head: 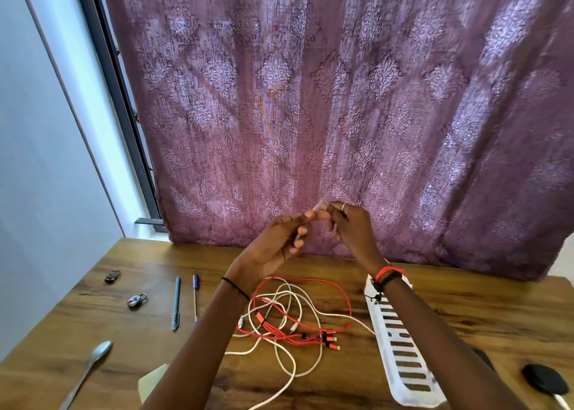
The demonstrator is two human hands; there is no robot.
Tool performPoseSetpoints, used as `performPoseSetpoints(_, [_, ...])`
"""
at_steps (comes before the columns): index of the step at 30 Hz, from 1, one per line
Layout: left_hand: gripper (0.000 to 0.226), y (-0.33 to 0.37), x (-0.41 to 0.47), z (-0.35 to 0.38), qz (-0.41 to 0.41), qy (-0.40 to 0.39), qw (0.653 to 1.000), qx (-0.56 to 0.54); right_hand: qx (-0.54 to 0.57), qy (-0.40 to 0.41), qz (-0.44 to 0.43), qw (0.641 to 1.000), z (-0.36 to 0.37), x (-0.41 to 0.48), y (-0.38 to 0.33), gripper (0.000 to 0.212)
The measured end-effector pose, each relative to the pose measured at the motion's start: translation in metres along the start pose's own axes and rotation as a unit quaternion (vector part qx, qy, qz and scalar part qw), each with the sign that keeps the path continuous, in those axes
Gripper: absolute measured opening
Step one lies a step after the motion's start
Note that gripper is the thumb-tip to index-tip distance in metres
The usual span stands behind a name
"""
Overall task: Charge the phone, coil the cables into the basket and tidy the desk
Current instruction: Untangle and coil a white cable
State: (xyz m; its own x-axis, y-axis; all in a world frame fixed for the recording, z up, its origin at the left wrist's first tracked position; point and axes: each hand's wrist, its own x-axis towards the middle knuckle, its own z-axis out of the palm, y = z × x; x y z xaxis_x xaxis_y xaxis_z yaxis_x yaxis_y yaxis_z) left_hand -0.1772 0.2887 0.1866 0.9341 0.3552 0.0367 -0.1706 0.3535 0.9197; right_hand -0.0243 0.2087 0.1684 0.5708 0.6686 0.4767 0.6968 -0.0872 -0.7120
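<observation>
My two hands are raised above the desk in front of the curtain, with their fingertips meeting. My right hand [351,226] pinches a small pale object [321,206], which is too blurred to name. My left hand [273,248] touches it with its top fingertips while its other fingers are spread; I cannot tell if it grips. Below my hands a red multi-plug cable [310,332] and a white cable [292,363] lie tangled on the wooden desk [466,310]. A white slotted basket [400,347] lies to their right, partly under my right forearm. No phone is identifiable.
On the left of the desk are two pens [176,304], a small padlock [136,301], a small brown item [111,276] and a spoon [93,360]. A pale flat thing [153,381] shows under my left arm. A black round item [545,380] sits at the right edge.
</observation>
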Motion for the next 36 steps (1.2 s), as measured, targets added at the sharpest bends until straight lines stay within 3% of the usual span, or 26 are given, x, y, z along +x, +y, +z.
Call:
performPoseSetpoints(3, [0.027,0.005,0.011,-0.004,0.010,0.005,0.986,-0.168,0.015,0.046,0.042,0.998,0.004,-0.006,-0.004,0.010])
performPoseSetpoints(4, [0.028,0.006,0.015,-0.004,0.011,0.009,0.976,-0.219,0.019,0.051,0.050,0.997,0.006,-0.008,-0.005,0.014])
performPoseSetpoints(8, [0.030,0.007,0.028,-0.006,0.029,0.034,0.939,-0.341,-0.030,0.012,0.029,0.999,0.011,-0.024,-0.012,0.015])
performPoseSetpoints(13, [0.022,0.004,0.041,-0.005,0.052,0.079,0.937,-0.336,-0.174,-0.043,0.012,0.984,0.008,-0.036,-0.020,0.014])
performPoseSetpoints(22, [0.022,0.007,0.055,-0.002,0.101,0.093,0.960,-0.243,-0.273,-0.091,-0.055,0.956,0.006,-0.052,-0.032,0.023])
performPoseSetpoints(25, [0.027,0.006,0.058,-0.004,0.147,0.107,0.972,-0.148,-0.271,-0.091,-0.062,0.956,0.003,-0.054,-0.034,0.025])
performPoseSetpoints(29, [0.030,0.001,0.058,-0.011,0.201,0.144,0.965,0.086,-0.241,-0.065,-0.062,0.966,-0.007,-0.051,-0.041,0.027])
performPoseSetpoints(34, [0.025,-0.007,0.049,-0.014,0.200,0.067,0.904,0.372,-0.207,-0.031,-0.072,0.975,-0.020,-0.039,-0.049,0.028])
performPoseSetpoints(36, [0.025,-0.008,0.046,-0.013,0.192,0.033,0.883,0.426,-0.192,-0.017,-0.072,0.979,-0.025,-0.034,-0.051,0.027])
